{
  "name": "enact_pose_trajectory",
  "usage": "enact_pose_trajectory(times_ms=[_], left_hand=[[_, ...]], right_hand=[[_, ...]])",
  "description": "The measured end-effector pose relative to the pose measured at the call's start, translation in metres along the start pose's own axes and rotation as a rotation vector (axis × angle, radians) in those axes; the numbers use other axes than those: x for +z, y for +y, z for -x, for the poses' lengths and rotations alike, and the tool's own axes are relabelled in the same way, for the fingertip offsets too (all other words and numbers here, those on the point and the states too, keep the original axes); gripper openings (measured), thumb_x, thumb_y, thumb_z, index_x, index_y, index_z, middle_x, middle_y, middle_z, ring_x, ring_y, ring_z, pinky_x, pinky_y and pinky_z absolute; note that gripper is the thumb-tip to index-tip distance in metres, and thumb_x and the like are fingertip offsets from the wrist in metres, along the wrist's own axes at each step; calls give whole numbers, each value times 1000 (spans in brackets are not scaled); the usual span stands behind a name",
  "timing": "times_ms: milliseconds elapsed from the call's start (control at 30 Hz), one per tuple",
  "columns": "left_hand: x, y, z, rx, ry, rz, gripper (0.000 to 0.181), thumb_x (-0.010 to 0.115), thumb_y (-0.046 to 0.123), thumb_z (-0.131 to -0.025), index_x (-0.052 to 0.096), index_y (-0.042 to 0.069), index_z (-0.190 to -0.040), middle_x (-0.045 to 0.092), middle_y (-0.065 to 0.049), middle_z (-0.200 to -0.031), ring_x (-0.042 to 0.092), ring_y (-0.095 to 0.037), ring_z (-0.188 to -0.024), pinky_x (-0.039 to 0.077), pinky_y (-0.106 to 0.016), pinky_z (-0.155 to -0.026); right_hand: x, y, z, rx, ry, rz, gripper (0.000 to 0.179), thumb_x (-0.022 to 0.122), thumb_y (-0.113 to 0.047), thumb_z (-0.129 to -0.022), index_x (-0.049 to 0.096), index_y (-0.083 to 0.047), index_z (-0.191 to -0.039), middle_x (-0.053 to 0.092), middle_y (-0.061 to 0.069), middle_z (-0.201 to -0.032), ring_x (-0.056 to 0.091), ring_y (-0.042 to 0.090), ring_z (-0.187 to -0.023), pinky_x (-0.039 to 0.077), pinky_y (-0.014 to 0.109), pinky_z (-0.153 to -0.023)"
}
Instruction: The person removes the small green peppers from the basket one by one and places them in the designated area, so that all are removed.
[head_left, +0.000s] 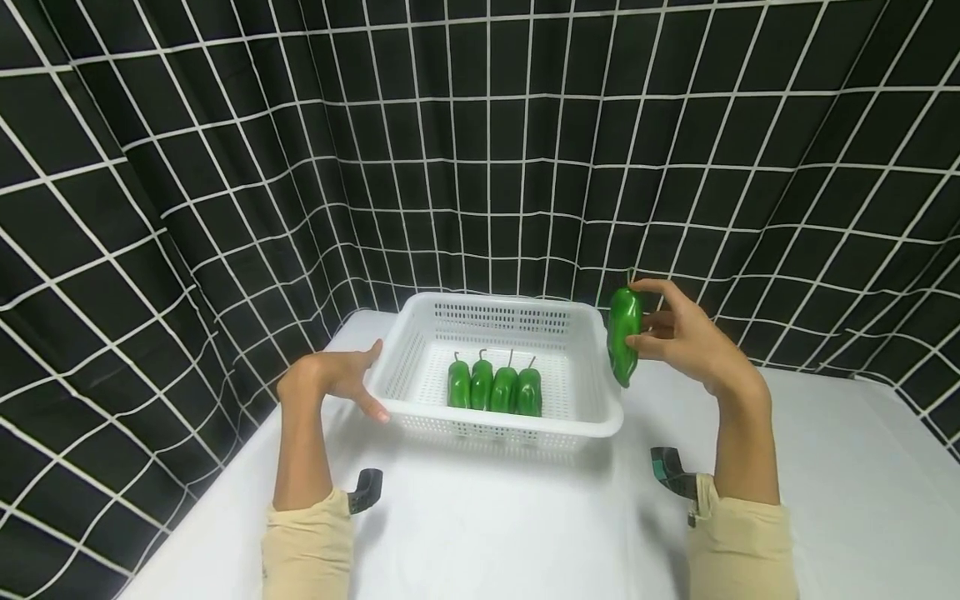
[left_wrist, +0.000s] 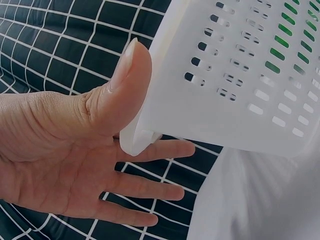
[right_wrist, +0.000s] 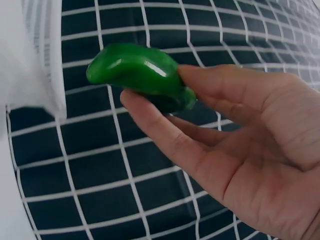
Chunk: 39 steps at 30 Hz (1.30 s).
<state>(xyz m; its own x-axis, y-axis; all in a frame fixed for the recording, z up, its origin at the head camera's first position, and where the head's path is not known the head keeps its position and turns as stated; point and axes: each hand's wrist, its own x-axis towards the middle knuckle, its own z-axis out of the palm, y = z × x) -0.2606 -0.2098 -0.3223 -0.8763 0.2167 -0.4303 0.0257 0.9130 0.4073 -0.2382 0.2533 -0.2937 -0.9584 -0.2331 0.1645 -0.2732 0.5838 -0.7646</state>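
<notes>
A white perforated plastic basket [head_left: 495,423] stands on the white table, with several green peppers [head_left: 505,389] side by side in it, stems pointing to the far wall. At its left end is my left hand [head_left: 341,375], fingers spread and straight. In the left wrist view, the basket's rim [left_wrist: 132,137] lies between the left thumb [left_wrist: 131,75] and forefinger. My right hand [head_left: 678,333] pinches another green pepper [head_left: 624,333] between thumb and fingertips, stem up and tip down, at the basket's right rim. The right wrist view shows this held pepper [right_wrist: 135,70] beside the basket wall [right_wrist: 47,55].
Black cloth with a white grid [head_left: 487,167] hangs behind and at both sides of the table [head_left: 525,533]. A dark curved piece sits at each wrist, by the left sleeve [head_left: 307,542] and the right sleeve [head_left: 742,542].
</notes>
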Motion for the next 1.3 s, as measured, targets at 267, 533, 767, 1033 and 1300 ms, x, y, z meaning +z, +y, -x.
enact_pose_trajectory(times_ms=[267,533,767,1033,1300], left_hand=[[2,0,-2,-2,-6,11,151,97,56,-62,1,8,-168,21,-25,-172,22,-51,-159,24,-71,-125],[3,-1,-3,5,-7,15,152,98,54,-61,0,8,-168,22,-25,-172,22,-50,-159,24,-71,-125],[2,0,-3,2,-5,16,151,98,54,-62,0,9,-168,21,-24,-173,21,-50,-160,24,-71,-125],[2,-1,-2,-4,-6,8,150,97,54,-63,0,10,-168,18,-24,-173,19,-50,-160,23,-71,-125],[1,-1,-2,-16,-4,1,150,97,55,-63,0,10,-168,19,-24,-173,20,-50,-160,24,-71,-126]], right_hand=[[-13,30,0,79,-29,44,81,61,2,-98,16,-4,-166,56,42,-139,64,53,-124,60,55,-99],[-1,65,-9,272,-184,41,85,58,7,-94,12,2,-165,43,44,-144,62,50,-123,61,52,-99],[10,82,-15,373,-244,117,87,63,4,-90,15,7,-163,37,42,-149,64,39,-113,58,56,-102],[24,92,-17,483,-315,222,84,61,-2,-93,16,5,-163,44,39,-146,70,34,-104,46,68,-105],[24,91,-19,556,-302,248,81,59,-3,-95,17,2,-164,51,36,-143,73,28,-96,43,71,-104]])
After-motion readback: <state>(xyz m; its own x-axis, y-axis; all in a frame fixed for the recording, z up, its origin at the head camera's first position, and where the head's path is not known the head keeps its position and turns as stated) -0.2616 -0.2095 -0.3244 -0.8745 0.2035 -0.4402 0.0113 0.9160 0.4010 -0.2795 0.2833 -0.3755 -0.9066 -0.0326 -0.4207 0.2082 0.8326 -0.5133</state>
